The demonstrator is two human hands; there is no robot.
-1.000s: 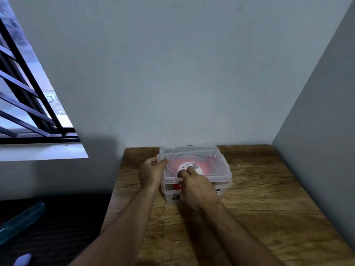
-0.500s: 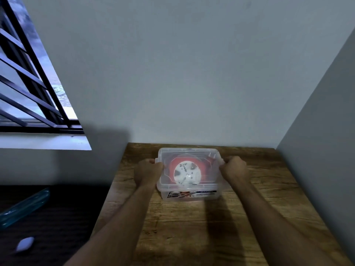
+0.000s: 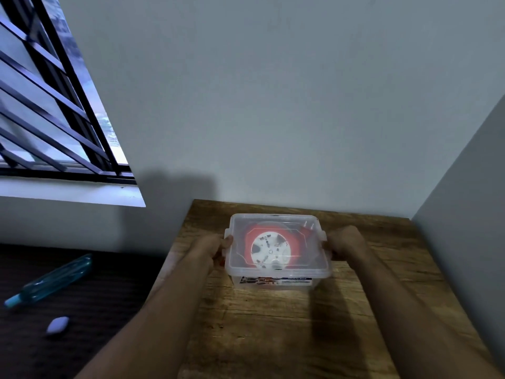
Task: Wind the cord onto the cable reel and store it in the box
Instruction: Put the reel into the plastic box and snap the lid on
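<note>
Compared with one second earlier, when it lay on the lid over the reel, the right hand (image 3: 345,243) now sits at the right end of the box; the left has stayed at its end. Left to right: the left hand (image 3: 210,248) grips the box's left end, thumb curled over the lid edge beside the latch; the clear plastic box (image 3: 276,281) stands on the wooden table (image 3: 287,337), lid (image 3: 314,265) seated; the orange cable reel (image 3: 269,248) lies flat inside, cord apparently wound. The right hand's fingers are curled against the right latch. Step in hand, as judged: securing the lid. Next move calls for even pressure on both latches.
</note>
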